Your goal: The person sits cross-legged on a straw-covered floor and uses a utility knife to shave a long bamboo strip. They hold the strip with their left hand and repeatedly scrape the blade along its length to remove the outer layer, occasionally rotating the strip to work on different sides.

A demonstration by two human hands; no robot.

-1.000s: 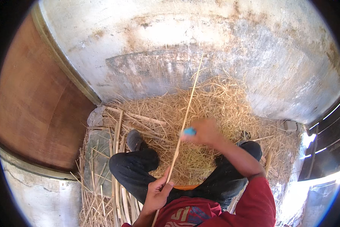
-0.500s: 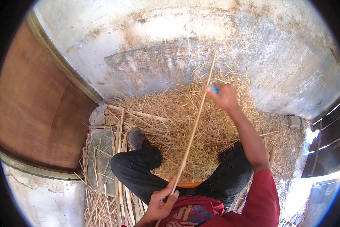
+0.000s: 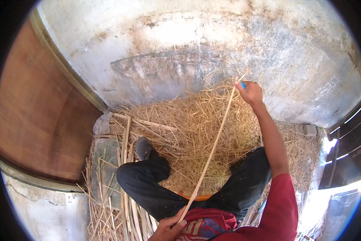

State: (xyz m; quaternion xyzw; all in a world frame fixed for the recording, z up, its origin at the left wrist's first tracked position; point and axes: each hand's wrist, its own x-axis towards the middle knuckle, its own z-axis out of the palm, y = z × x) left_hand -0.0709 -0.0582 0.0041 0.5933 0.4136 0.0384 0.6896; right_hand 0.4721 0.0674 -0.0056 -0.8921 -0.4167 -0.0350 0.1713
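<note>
A long, thin, pale strip [image 3: 212, 150], bamboo-like with a knot, runs slantwise from my lap toward the far wall. My left hand [image 3: 168, 229] is closed on its near end, low against my shirt, thumb along the strip. Out over the straw, my right hand [image 3: 251, 92] is closed round a small blue object [image 3: 242, 85], its thumb pressed at the strip's far end. Fingers cover most of the blue object, so its kind is not plain. Below the strip lies a heap of curly straw-coloured shavings [image 3: 204, 116].
My legs [image 3: 148, 188] are bent on either side of the shavings, with an orange edge [image 3: 202, 197] between them. Several split strips [image 3: 126, 144] lie by my left knee on a grey slab [image 3: 108, 152]. A stained wall [image 3: 168, 44] stands ahead, a brown panel [image 3: 44, 108] at left.
My right hand has moved away from me and to the right, to the strip's far end. My left hand has drawn slightly nearer my body, and the strip has shifted with it.
</note>
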